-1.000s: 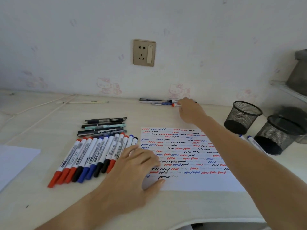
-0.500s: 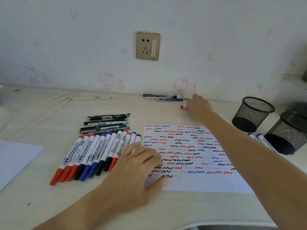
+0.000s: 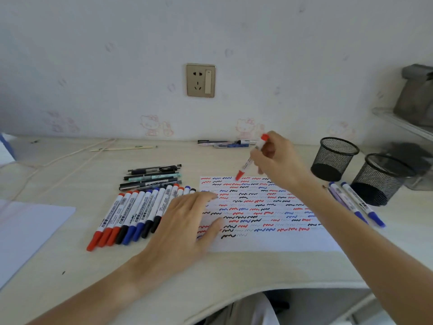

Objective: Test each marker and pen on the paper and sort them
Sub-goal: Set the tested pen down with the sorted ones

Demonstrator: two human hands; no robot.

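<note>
My right hand [image 3: 278,163] holds a red marker [image 3: 246,164] tilted, its capped red end hanging just above the far edge of the test paper [image 3: 269,240]. The paper is covered in rows of red, blue and black squiggles. My left hand [image 3: 185,221] lies flat with fingers spread on the paper's left edge. A row of several red, black and blue whiteboard markers [image 3: 131,214] lies left of the paper. Several thin pens [image 3: 152,177] lie behind that row. More pens [image 3: 225,143] sit by the wall. Blue markers [image 3: 358,204] lie right of the paper.
Two black mesh pen cups [image 3: 334,158] [image 3: 382,179] stand at the right. A blank white sheet [image 3: 25,231] lies at the left. A pale cable [image 3: 58,160] and a thin stick [image 3: 124,148] lie at the back left. The desk's front edge curves inward below my arms.
My right hand picked a red marker from the pens by the wall and carried it back over the paper's far edge. My left hand stayed on the paper.
</note>
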